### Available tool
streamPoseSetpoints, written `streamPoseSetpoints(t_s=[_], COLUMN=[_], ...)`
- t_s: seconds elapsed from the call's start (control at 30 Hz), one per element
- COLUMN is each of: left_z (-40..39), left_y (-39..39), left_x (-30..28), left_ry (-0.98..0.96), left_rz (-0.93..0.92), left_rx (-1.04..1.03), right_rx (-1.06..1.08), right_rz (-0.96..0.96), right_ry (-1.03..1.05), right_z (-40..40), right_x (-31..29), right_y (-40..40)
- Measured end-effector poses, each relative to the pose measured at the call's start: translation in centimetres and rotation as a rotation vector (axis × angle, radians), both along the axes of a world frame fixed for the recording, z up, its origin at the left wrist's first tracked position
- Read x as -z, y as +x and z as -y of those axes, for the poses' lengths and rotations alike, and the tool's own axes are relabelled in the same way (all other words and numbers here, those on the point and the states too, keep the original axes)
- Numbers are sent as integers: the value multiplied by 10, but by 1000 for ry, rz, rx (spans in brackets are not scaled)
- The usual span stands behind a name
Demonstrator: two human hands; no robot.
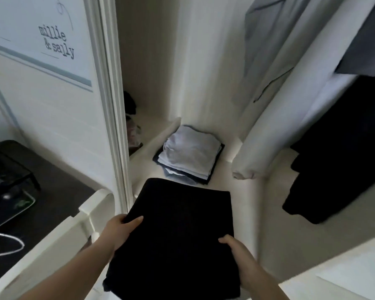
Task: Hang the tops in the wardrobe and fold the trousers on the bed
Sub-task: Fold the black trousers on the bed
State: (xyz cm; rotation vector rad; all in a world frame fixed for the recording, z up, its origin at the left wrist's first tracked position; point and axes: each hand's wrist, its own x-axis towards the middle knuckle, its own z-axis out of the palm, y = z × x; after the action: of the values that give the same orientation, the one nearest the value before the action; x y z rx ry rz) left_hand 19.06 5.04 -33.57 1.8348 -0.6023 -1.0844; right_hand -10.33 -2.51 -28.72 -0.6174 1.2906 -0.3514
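A folded black garment (178,234), probably trousers, lies flat across both my hands in front of the open wardrobe (204,61). My left hand (121,230) grips its left edge, thumb on top. My right hand (238,254) grips its right edge, thumb on top too. Beyond the garment a stack of folded pale and dark clothes (188,155) sits on the wardrobe floor. On the right hang a light blue shirt (268,50), a white top (294,118) and a black garment (338,161).
The white wardrobe frame (110,105) stands to the left. A dark surface (52,191) at lower left carries a black stand and a white wire hanger (7,243). Small dark items (132,118) sit on a low shelf inside the wardrobe.
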Motion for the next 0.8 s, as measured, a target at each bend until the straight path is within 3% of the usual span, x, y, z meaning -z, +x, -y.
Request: streamPoseSetpoints(t_s=[0.13,0.3,0.5,0.63,0.8], left_z=[46,110,207,274,355], left_y=[12,38,65,86,89], left_x=[4,6,8,10,16], left_ry=[3,10,21,29,-103], left_rz=[-34,-39,34,-96,28], left_rx=[17,68,81,224,174], right_rx=[50,88,86,145,172], right_rz=[30,224,184,128,115], right_ry=[38,128,57,21,-107], right_z=[36,92,178,252,333], right_x=[2,11,26,38,45], right_y=[14,32,55,66,84])
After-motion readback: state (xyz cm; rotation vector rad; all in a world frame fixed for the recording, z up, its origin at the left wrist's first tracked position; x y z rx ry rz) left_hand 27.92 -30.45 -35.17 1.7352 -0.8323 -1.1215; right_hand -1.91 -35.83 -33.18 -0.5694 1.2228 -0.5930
